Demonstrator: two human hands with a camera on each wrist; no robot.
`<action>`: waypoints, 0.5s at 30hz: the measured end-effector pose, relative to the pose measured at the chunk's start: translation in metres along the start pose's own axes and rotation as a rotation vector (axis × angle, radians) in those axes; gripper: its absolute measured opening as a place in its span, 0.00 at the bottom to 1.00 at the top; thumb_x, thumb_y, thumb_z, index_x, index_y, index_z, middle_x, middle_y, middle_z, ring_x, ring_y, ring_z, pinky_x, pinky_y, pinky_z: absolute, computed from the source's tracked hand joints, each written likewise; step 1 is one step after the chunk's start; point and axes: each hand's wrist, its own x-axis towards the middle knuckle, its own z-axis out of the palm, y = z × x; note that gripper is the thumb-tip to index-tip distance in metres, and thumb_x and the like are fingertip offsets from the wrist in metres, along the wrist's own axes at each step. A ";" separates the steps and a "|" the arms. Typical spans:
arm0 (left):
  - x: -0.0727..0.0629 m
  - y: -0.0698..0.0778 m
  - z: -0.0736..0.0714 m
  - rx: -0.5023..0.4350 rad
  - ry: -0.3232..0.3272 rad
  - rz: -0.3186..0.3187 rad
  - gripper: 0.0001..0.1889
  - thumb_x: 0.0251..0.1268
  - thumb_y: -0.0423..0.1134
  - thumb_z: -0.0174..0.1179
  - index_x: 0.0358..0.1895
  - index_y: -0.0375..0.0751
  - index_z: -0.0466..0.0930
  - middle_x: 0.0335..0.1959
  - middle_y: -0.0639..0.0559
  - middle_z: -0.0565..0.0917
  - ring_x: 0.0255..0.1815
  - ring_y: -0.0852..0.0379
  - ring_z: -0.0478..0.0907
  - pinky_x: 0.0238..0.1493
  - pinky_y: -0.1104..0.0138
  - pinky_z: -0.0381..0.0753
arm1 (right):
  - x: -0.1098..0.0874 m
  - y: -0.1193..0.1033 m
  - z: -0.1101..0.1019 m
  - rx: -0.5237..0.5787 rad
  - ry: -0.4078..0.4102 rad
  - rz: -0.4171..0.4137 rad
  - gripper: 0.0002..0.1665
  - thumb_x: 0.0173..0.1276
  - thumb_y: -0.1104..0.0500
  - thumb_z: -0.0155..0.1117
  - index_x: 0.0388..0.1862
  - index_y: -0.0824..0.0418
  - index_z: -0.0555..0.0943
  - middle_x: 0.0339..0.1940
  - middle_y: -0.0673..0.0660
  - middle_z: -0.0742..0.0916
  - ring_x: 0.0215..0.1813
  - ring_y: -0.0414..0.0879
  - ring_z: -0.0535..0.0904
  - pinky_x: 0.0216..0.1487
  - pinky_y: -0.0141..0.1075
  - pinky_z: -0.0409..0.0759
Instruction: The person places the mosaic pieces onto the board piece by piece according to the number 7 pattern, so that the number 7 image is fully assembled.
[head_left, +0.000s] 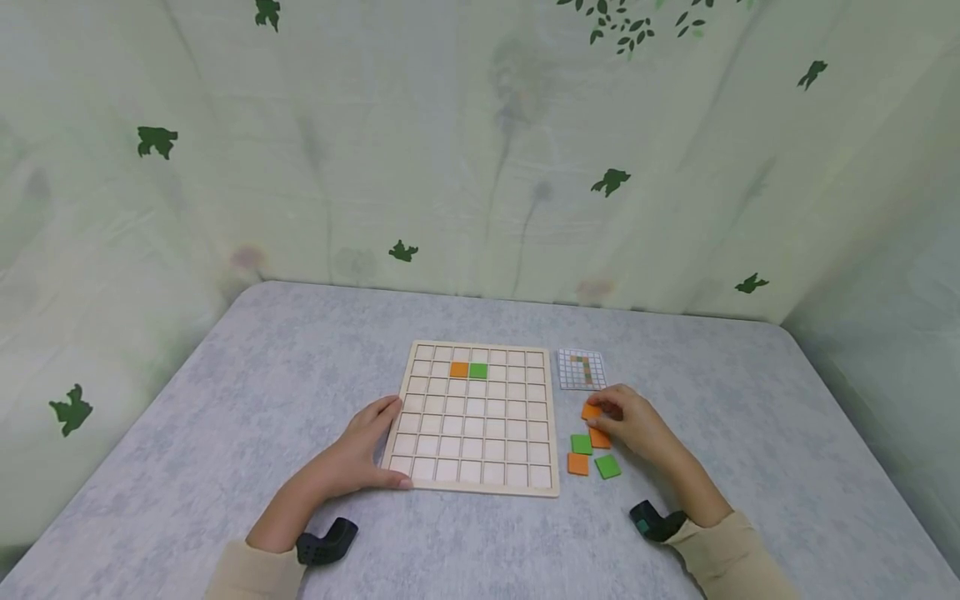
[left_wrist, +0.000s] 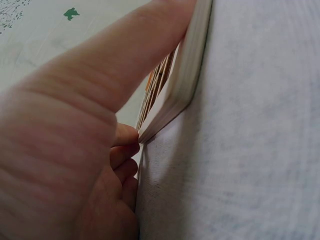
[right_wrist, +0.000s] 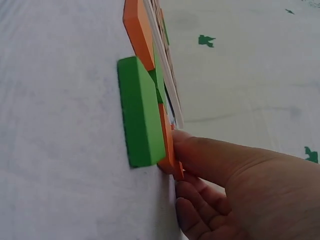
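A wooden grid board [head_left: 476, 417] lies flat on the table. An orange tile [head_left: 459, 369] and a green tile [head_left: 477, 371] sit side by side in its second row from the back. My left hand [head_left: 360, 450] holds the board's near left corner, thumb on the front edge and fingers along the left side. To the right of the board, my right hand [head_left: 633, 425] pinches an orange tile [head_left: 591, 412] between thumb and fingers. Near that hand lie another orange tile [head_left: 599, 439], a green tile [head_left: 581, 444], a front orange tile [head_left: 577, 464] and a turned green tile [right_wrist: 135, 112].
A small pattern card [head_left: 581, 370] with a printed grid lies beside the board's far right corner. The grey table [head_left: 315, 350] ends at a patterned curtain [head_left: 450, 150] behind. Black wrist devices [head_left: 327, 542] are worn on both wrists.
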 end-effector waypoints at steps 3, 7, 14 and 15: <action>0.000 0.000 0.000 0.000 0.001 0.002 0.63 0.32 0.66 0.67 0.69 0.32 0.46 0.69 0.39 0.47 0.68 0.40 0.41 0.59 0.44 0.50 | 0.002 -0.005 -0.002 0.002 -0.019 0.033 0.18 0.58 0.57 0.65 0.46 0.63 0.79 0.42 0.56 0.78 0.41 0.48 0.72 0.43 0.42 0.72; 0.000 0.000 -0.001 0.000 0.000 0.002 0.63 0.32 0.66 0.67 0.69 0.33 0.46 0.69 0.39 0.47 0.67 0.39 0.41 0.59 0.44 0.51 | 0.008 -0.018 -0.005 0.016 -0.021 0.008 0.18 0.59 0.58 0.64 0.49 0.62 0.78 0.44 0.56 0.79 0.42 0.48 0.73 0.41 0.41 0.74; -0.001 0.000 -0.001 -0.004 0.000 0.004 0.63 0.32 0.67 0.67 0.69 0.33 0.46 0.69 0.39 0.47 0.68 0.40 0.41 0.59 0.44 0.50 | 0.032 -0.051 -0.005 0.060 0.034 -0.171 0.19 0.60 0.61 0.63 0.51 0.62 0.77 0.44 0.56 0.79 0.44 0.49 0.74 0.43 0.41 0.74; 0.000 0.000 -0.001 -0.006 0.000 0.003 0.63 0.32 0.67 0.67 0.69 0.33 0.46 0.69 0.39 0.47 0.68 0.40 0.41 0.59 0.44 0.50 | 0.036 -0.056 -0.003 0.065 0.038 -0.187 0.19 0.60 0.60 0.62 0.51 0.62 0.77 0.44 0.56 0.79 0.44 0.49 0.74 0.43 0.41 0.74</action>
